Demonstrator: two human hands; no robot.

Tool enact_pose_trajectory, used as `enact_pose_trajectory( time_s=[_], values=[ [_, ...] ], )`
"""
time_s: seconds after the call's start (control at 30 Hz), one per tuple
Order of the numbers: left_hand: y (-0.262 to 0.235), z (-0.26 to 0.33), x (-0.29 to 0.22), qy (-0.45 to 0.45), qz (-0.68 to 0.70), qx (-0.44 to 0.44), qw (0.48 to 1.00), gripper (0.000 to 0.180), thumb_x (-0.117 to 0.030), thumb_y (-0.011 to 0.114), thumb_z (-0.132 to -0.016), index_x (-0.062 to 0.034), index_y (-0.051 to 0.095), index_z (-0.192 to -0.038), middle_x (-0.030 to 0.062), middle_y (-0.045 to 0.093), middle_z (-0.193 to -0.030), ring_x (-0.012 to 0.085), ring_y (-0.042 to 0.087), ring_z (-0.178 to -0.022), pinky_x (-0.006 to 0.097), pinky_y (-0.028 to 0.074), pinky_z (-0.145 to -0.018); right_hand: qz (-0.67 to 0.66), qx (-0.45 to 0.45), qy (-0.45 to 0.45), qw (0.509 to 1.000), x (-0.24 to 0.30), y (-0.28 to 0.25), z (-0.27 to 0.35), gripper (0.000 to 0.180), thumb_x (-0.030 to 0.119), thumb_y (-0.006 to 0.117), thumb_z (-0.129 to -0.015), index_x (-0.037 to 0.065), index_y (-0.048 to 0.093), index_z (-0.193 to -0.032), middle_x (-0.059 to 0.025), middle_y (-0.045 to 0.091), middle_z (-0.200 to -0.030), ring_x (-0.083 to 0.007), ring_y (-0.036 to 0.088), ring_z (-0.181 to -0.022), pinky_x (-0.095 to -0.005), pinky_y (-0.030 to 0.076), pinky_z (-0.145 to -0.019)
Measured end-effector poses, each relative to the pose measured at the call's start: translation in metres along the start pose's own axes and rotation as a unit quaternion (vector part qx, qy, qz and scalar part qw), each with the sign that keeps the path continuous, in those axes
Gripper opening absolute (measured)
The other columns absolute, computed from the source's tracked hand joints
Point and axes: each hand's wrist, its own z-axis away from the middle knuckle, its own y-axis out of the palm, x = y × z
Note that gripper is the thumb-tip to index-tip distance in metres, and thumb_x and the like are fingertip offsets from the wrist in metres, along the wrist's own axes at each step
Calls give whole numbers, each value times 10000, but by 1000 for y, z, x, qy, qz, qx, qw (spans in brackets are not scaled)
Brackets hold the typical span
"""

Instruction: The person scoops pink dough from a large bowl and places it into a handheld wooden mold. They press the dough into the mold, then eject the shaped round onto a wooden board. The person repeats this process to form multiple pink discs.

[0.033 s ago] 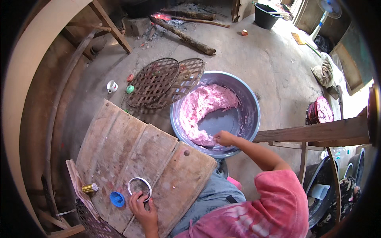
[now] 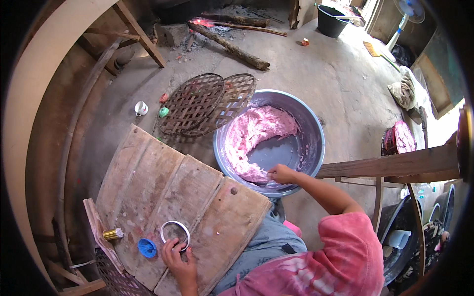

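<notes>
Across my lap lies a worn wooden board (image 2: 165, 190). On it, my left hand (image 2: 178, 260) curls its fingers and thumb over the near rim of a thin white ring (image 2: 186, 231). Left of that hand sits a small blue cup-shaped piece (image 2: 147, 248). Farther left lies a gold cylinder (image 2: 113, 234) with white at its end. My right hand (image 2: 282, 173) reaches into a grey-blue basin (image 2: 320, 143), fingers closed at the near end of a sticky pink dough (image 2: 247, 133). The dough curves around the basin's left and far sides; my fingertips are partly hidden.
Two woven openwork trays (image 2: 192, 103) lie beside the basin, one partly over its rim. A white cup (image 2: 141, 108) stands on the floor farther left. Burning logs (image 2: 229, 47) lie at the back. A wooden beam (image 2: 390, 165) juts in at right. A black bucket (image 2: 332, 21) stands far right.
</notes>
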Motion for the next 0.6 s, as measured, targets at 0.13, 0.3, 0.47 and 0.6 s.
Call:
enact_pose_trajectory(
  time_s=[0.13, 0.3, 0.47, 0.6],
  values=[
    [2, -1, 2, -14, 0, 7, 1000, 164, -154, 653, -841, -63, 589, -961, 120, 577, -1155, 366, 497, -1169, 517, 356, -1014, -69, -76, 78, 992, 19, -54, 36, 326, 342, 594, -901, 82, 717, -1056, -130, 674, -695, -244, 637, -584, -399, 520, -599],
    [5, -4, 3, -3, 8, -1, 1000, 177, -144, 661, -830, -65, 593, -974, 119, 576, -1157, 370, 495, -1169, 515, 355, -1019, 268, -302, -15, 915, 46, -125, 49, 186, 165, 521, -880, 105, 658, -991, -181, 678, -832, -370, 670, -833, -490, 524, -728],
    [4, -4, 2, -4, 7, -1, 1000, 175, -127, 662, -827, -61, 594, -973, 126, 579, -1157, 370, 495, -1166, 507, 359, -1016, 248, -219, 74, 941, 25, -71, -41, 642, 96, 433, -918, 23, 177, -1502, -254, 679, -901, -389, 687, -819, -478, 547, -718],
    [5, -3, 3, -1, 7, -7, 1000, 162, -108, 654, -829, -52, 596, -970, 134, 582, -1163, 364, 494, -1167, 492, 363, -1010, 183, -162, 82, 966, -3, 27, -110, 705, 76, 452, -907, -121, 59, -1458, -311, 655, -1005, -415, 682, -893, -482, 546, -786]
  ],
)
